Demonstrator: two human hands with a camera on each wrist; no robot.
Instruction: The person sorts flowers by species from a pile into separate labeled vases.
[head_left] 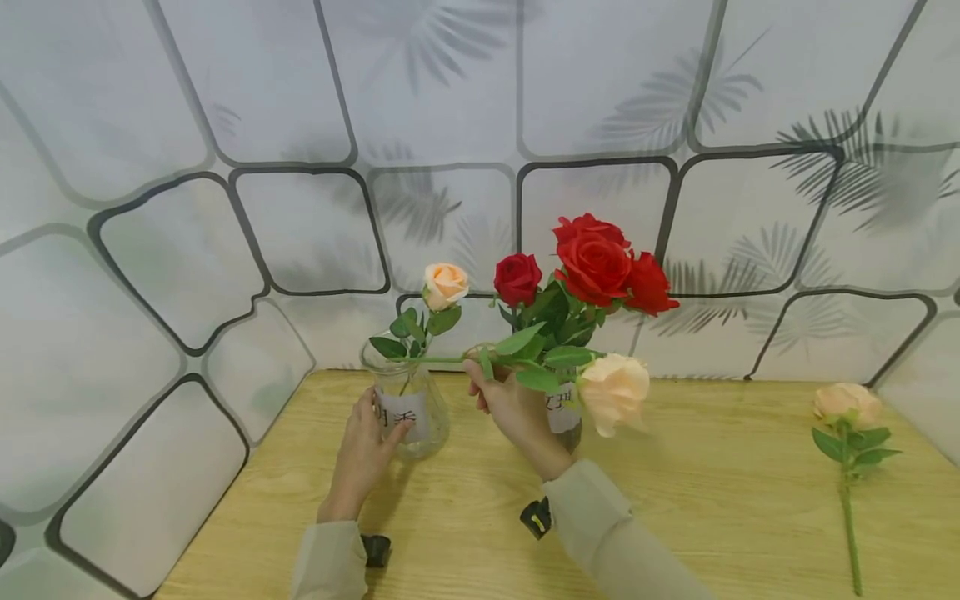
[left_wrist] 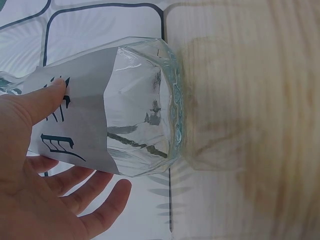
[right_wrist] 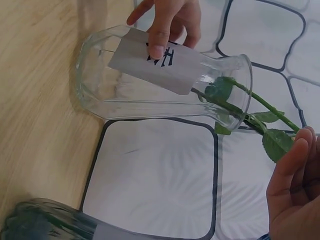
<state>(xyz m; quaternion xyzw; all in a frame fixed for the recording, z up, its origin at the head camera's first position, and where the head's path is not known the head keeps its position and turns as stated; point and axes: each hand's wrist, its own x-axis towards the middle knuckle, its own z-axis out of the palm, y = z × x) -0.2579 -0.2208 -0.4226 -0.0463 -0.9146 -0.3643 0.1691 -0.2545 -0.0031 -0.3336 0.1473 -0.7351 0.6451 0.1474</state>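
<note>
My left hand [head_left: 365, 450] holds a clear glass vase [head_left: 429, 429] by its side, thumb on the white paper label [left_wrist: 75, 110] with dark characters and fingers around the far side. One peach rose [head_left: 446, 286] stands in that vase, its leaves by the rim. My right hand [head_left: 517, 408] pinches the green stem [right_wrist: 272, 110] of another peach rose [head_left: 613, 392], held nearly level with its bloom to the right. The stem's cut end is at the mouth of the clear vase, as the right wrist view shows. Behind the right forearm stands a second labelled vase [head_left: 567, 421].
Several red roses [head_left: 594, 265] fill the second vase. A further peach rose [head_left: 847, 406] lies on the wooden table [head_left: 712, 500] at the far right. A patterned white backdrop [head_left: 450, 200] rises behind the table. Dark straps [head_left: 536, 517] sit at both wrists.
</note>
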